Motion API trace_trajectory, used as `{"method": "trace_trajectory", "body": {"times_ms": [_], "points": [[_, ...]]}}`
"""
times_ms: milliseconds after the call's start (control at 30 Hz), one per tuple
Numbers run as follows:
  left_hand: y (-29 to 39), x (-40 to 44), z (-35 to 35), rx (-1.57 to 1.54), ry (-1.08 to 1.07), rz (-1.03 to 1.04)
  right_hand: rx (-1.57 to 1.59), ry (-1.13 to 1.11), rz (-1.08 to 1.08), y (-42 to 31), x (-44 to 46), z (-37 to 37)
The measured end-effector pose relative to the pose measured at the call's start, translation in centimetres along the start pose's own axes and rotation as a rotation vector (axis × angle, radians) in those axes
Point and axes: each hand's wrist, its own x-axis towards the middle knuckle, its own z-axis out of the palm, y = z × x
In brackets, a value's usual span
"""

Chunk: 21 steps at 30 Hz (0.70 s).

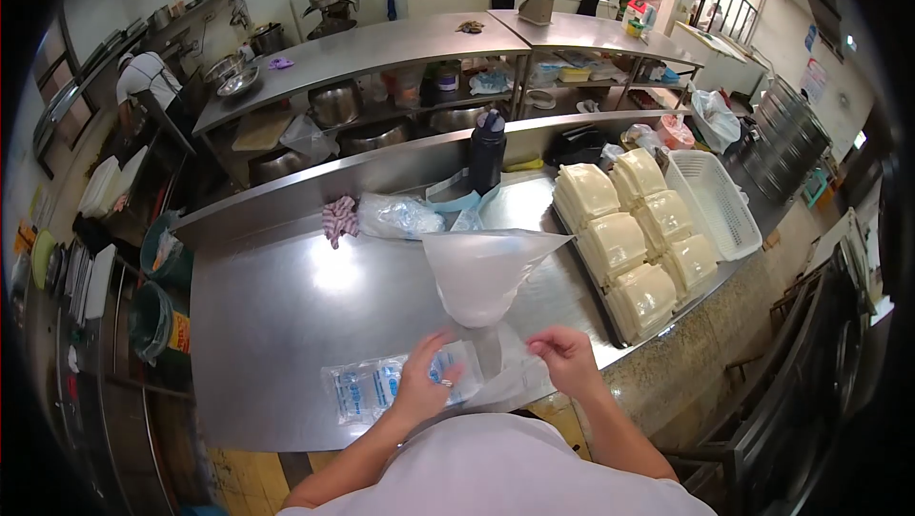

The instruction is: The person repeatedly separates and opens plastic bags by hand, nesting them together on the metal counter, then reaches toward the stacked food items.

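Note:
My left hand (434, 378) hovers over a flat pack of plastic bags (367, 390) with blue print, its fingers apart and nothing visible in them. My right hand (570, 361) is closed in a pinch at the edge of a thin clear plastic bag (515, 368), which lies between both hands near the table's front edge. Just beyond it stands a whitish plastic bag (481, 278) with a wide, spread mouth and a rounded bottom; its contents cannot be made out.
A dark tray (621, 337) at right carries stacks of pale yellow square sheets (615, 244). Beside it is a white basket (710, 202). A dark bottle (487, 154), a bundle of plastic (400, 217) and a striped cloth (339, 221) line the steel table's (257, 325) back. Another person (151, 78) bends at far left.

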Motion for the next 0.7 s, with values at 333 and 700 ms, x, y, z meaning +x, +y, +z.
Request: {"method": "trace_trajectory", "body": {"times_ms": [333,700], "points": [[7.0,5.5,3.2,-0.645,-0.402,-0.142,-0.293,0.120,-0.286,-5.6,1.1,0.7],[7.1,8.4,-3.2,-1.333,-0.568,-0.132,1.207,-0.116,0.253,-8.6,5.8,-5.0]]}}
